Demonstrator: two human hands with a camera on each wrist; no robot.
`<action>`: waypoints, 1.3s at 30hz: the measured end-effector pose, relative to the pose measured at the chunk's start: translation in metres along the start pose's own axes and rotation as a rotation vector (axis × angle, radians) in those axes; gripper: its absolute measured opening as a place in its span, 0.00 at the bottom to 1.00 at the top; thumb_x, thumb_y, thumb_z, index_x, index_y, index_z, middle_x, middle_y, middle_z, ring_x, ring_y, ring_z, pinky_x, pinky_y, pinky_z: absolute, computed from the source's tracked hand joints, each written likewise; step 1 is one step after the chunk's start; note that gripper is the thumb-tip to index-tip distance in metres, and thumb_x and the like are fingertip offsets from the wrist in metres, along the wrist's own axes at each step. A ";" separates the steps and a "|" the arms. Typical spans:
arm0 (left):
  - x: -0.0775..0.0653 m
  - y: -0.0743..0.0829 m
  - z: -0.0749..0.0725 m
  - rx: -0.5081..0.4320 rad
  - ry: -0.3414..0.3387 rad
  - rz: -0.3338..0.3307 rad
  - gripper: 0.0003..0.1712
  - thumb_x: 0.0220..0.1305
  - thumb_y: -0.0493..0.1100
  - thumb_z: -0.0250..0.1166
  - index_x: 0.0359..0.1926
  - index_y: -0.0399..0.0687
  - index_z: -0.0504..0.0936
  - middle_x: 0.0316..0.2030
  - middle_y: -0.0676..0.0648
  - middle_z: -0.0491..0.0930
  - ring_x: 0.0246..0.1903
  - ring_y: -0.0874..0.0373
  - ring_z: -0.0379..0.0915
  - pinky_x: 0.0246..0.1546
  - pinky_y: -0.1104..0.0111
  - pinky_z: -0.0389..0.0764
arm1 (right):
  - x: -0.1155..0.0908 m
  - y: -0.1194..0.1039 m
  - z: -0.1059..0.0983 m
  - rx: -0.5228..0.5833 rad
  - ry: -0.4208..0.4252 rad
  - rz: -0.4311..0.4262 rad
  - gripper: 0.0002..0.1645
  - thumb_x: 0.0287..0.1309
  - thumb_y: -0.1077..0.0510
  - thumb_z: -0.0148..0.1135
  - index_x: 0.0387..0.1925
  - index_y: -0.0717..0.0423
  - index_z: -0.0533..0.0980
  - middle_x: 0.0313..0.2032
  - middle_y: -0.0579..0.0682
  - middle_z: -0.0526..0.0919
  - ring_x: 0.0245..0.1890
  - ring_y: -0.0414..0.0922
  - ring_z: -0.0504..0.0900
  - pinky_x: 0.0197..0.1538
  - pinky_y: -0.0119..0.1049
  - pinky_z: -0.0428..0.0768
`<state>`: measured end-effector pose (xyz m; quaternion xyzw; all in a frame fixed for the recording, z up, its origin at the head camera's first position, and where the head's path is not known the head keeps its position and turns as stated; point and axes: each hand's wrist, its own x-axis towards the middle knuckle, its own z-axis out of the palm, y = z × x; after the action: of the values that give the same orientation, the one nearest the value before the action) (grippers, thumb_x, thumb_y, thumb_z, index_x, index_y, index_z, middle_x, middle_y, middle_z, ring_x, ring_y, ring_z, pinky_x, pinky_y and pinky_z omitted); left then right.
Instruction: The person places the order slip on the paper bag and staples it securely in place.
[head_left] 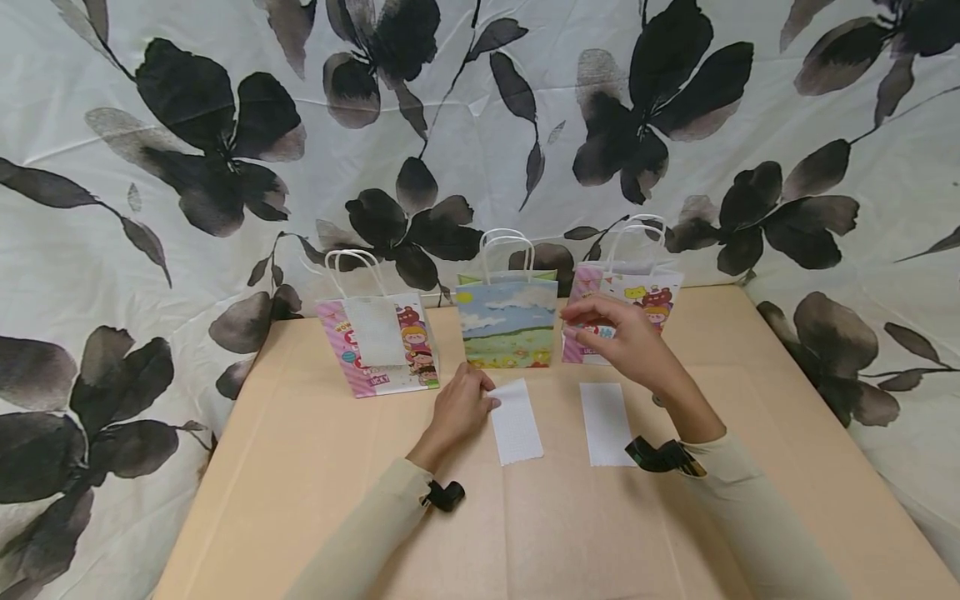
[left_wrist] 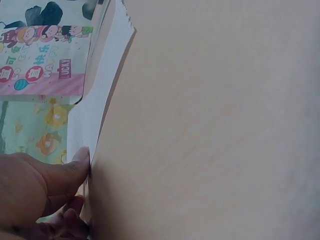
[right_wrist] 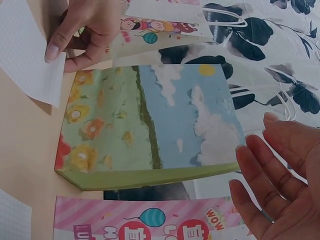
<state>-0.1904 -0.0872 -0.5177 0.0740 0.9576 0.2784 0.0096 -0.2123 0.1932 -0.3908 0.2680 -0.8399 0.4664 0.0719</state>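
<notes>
My left hand pinches the upper left edge of a small white sheet of grid paper, thumb on its face in the left wrist view. The sheet is tilted up from the table in that view. Beyond it stands a paper gift bag with a painted sky, meadow and flowers. My right hand is raised at this bag's right side, fingers loosely bent and holding nothing. In the right wrist view its fingertips are close to the bag's top edge. A pink cartoon gift bag is partly hidden behind that hand.
A second white sheet lies on the table below my right hand. At the left stands another pink cartoon bag with a white sheet on its front. A floral cloth hangs behind the table.
</notes>
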 end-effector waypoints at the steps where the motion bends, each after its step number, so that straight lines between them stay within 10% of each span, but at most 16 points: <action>1: 0.000 0.000 0.000 -0.003 -0.002 0.004 0.11 0.61 0.47 0.75 0.40 0.49 0.84 0.41 0.49 0.72 0.34 0.56 0.72 0.38 0.59 0.76 | 0.000 0.000 0.000 0.001 0.003 0.001 0.15 0.63 0.61 0.70 0.51 0.51 0.83 0.50 0.47 0.85 0.50 0.47 0.84 0.52 0.22 0.77; 14: 0.002 -0.005 -0.010 -0.227 -0.003 0.045 0.07 0.68 0.45 0.69 0.41 0.47 0.85 0.30 0.54 0.81 0.31 0.60 0.74 0.36 0.63 0.76 | 0.017 -0.005 0.010 -0.020 0.181 -0.034 0.22 0.63 0.60 0.70 0.58 0.57 0.79 0.54 0.53 0.80 0.52 0.50 0.82 0.57 0.53 0.80; 29: 0.016 0.021 -0.056 -0.637 0.107 0.061 0.06 0.69 0.40 0.67 0.44 0.43 0.84 0.41 0.45 0.82 0.36 0.55 0.80 0.35 0.67 0.81 | 0.042 -0.008 0.021 -0.045 0.175 -0.028 0.37 0.56 0.62 0.75 0.67 0.57 0.72 0.63 0.55 0.75 0.66 0.52 0.74 0.68 0.52 0.72; 39: 0.026 0.035 -0.073 -0.731 0.217 0.050 0.07 0.68 0.39 0.68 0.44 0.41 0.84 0.43 0.44 0.83 0.36 0.54 0.80 0.33 0.72 0.78 | 0.064 -0.006 0.033 -0.043 0.129 -0.002 0.42 0.54 0.58 0.78 0.68 0.57 0.70 0.64 0.56 0.75 0.65 0.53 0.73 0.67 0.53 0.72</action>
<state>-0.2162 -0.0933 -0.4370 0.0593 0.7885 0.6078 -0.0729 -0.2592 0.1389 -0.3810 0.2366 -0.8432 0.4644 0.1320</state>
